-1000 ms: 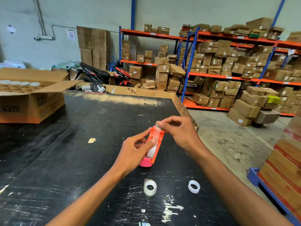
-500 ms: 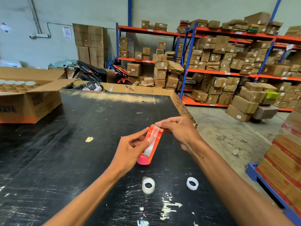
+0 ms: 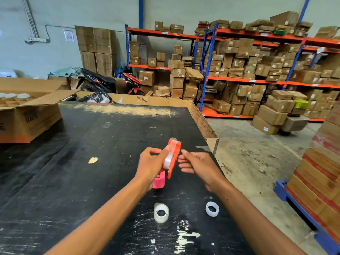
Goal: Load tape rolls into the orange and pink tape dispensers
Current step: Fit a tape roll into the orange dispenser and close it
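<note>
The left hand (image 3: 150, 165) gripped the orange dispenser (image 3: 173, 155) upright over the table (image 3: 73, 172); the right hand (image 3: 199, 166) hovered open beside it.

The left hand (image 3: 150, 166) hides most of the pink dispenser (image 3: 158, 182); the cardboard box (image 3: 27, 118) is cut off at the frame's left edge

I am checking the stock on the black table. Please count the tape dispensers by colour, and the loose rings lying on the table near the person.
Orange tape dispenser: 1, held in the left hand
Pink tape dispenser: 1, behind that hand
Loose tape roll: 1
Thin white ring, perhaps an empty core: 1
Total: 4
</note>
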The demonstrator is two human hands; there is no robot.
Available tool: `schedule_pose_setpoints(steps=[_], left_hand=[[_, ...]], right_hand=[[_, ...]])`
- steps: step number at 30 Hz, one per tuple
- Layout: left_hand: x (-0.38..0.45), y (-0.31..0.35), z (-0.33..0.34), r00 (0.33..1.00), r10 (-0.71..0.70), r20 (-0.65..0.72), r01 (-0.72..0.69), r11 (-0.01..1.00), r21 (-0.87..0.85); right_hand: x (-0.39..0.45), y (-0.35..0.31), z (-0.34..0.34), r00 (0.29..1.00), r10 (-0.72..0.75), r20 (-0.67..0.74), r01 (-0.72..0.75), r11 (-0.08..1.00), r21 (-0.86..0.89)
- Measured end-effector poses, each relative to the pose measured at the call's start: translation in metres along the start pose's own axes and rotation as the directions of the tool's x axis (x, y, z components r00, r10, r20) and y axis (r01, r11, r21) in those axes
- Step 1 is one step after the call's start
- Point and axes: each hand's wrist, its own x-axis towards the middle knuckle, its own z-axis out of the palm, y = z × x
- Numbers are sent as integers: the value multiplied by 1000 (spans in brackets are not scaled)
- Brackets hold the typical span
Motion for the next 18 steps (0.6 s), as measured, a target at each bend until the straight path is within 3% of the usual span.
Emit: schedule_pose_setpoints(steps=[9,13,18], left_hand=[[22,-29,56,993,-103,62,96,989,112],[30,-42,74,981,-193,35,186,972,141],[33,-50,83,978,-206,8,200,955,221]], right_hand=[[26,37,-10,998,56,-40,-57,998,-32],[48,59,-13,992,94,-84,-102,990,-100],[64,81,-13,982,171,-76,-182,967,-179]])
